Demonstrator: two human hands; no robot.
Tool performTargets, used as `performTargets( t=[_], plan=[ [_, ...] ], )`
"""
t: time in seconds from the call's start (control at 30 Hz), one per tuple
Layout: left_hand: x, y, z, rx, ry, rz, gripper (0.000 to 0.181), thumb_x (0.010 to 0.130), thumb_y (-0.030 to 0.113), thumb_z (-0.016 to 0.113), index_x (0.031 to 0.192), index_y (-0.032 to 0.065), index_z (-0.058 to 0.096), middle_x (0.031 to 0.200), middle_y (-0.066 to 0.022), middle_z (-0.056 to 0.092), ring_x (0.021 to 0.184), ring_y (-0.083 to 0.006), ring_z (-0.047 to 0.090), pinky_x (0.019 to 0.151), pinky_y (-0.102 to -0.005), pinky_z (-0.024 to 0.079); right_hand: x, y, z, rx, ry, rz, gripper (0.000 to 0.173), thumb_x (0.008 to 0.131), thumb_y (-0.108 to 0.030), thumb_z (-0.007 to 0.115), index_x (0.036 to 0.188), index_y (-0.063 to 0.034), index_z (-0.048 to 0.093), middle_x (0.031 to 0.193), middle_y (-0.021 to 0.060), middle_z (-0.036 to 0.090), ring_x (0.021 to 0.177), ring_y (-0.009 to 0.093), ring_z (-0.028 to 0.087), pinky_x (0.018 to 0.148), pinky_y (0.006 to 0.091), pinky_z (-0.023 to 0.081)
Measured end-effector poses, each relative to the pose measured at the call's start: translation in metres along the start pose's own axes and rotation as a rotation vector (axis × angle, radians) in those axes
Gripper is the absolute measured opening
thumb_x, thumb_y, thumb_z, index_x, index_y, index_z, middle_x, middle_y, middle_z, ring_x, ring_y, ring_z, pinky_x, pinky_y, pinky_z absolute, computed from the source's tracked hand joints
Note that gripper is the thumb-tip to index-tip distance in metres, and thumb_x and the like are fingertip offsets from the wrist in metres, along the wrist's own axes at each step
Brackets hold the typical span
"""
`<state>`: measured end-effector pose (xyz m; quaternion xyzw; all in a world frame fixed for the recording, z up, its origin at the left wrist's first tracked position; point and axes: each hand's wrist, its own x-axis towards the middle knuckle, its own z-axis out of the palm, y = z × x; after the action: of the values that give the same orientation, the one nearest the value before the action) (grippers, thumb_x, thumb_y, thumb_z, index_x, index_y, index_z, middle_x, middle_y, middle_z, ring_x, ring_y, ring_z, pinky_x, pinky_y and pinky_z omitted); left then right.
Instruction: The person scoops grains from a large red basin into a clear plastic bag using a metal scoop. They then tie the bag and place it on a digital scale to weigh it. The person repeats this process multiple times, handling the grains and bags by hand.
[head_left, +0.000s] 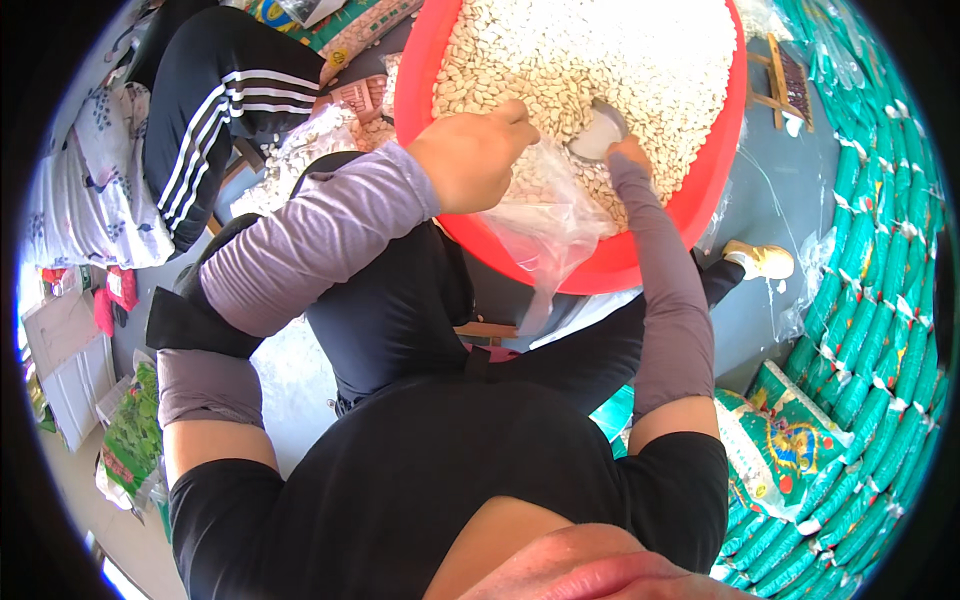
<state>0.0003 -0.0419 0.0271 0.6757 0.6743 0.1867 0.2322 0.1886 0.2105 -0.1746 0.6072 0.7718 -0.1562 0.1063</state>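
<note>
A big red plastic basin (686, 225) before me holds a heap of pale, flat seeds (517, 67), possibly pumpkin seeds. Over its near left part, my left hand (480, 154) has its fingers closed on the upper edge of a clear plastic bag (551, 225). The bag hangs down across the near rim, and pale seeds show through or behind its upper part. My right hand (631, 154) grips a round metal scoop (598, 133) at its near side. The scoop lies tilted among the seeds, just right of the bag's mouth.
At the left sits a person in striped black trousers (191, 127), beside a plastic bag of white pieces (300, 161). Many filled green packets (862, 300) are stacked along the right. A small wooden stool (780, 79) stands beyond the basin's right side. A large green printed bag (787, 442) lies at lower right.
</note>
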Motion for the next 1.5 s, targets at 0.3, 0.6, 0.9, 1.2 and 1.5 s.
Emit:
performTargets(
  t=[0.3,0.6,0.9,1.2,1.5],
  plan=[
    [0.002,-0.004,0.004,0.136,-0.284,-0.231,0.078,0.065,0.011,0.072,0.129,-0.0039,0.031,0.123,-0.0174,0.039,0.096,-0.0357,0.056,0.081,-0.0407,0.047,-0.005,-0.042,0.065,0.479,0.044,-0.022,0.041,0.080,-0.029,0.052,0.100,0.0072,0.054,0.099,0.0274,0.059,0.093,0.039,0.057,0.082,0.0415,0.045],
    [0.036,-0.018,0.024,0.235,-0.385,-0.259,0.087,0.059,0.018,0.078,0.127,-0.0080,0.031,0.123,-0.0226,0.036,0.101,-0.0366,0.055,0.082,-0.0394,0.047,-0.001,0.058,-0.016,0.627,0.203,-0.255,0.026,0.079,-0.023,0.053,0.087,0.0017,0.054,0.071,0.0140,0.059,0.060,0.024,0.057,0.056,0.0361,0.045],
    [0.063,-0.020,0.041,0.300,-0.336,-0.300,0.099,0.054,0.020,0.083,0.130,-0.0069,0.025,0.131,-0.0230,0.028,0.102,-0.0372,0.054,0.084,-0.0405,0.047,-0.073,0.085,-0.104,0.785,-0.071,-0.357,0.019,0.079,-0.018,0.053,0.085,-0.0003,0.056,0.068,0.0073,0.057,0.057,0.013,0.053,0.051,0.0296,0.044],
    [0.078,-0.031,0.068,0.092,-0.131,-0.233,0.075,0.074,0.008,0.064,0.135,-0.0001,0.021,0.137,-0.0189,0.024,0.106,-0.0361,0.052,0.087,-0.0391,0.045,-0.120,0.018,-0.115,-0.020,-0.069,-0.415,0.040,0.081,-0.034,0.051,0.096,0.0014,0.059,0.093,0.0230,0.062,0.088,0.036,0.060,0.077,0.0401,0.046],
    [0.072,-0.046,0.048,0.295,0.070,-0.452,0.023,0.079,0.013,0.053,0.095,0.0015,0.065,0.095,-0.0189,0.064,0.094,-0.0329,0.060,0.079,-0.0402,0.048,-0.083,-0.013,-0.096,0.159,-0.318,-0.225,0.035,0.081,-0.027,0.050,0.085,0.0057,0.062,0.070,0.0213,0.062,0.067,0.036,0.061,0.064,0.0425,0.046]
  ],
)
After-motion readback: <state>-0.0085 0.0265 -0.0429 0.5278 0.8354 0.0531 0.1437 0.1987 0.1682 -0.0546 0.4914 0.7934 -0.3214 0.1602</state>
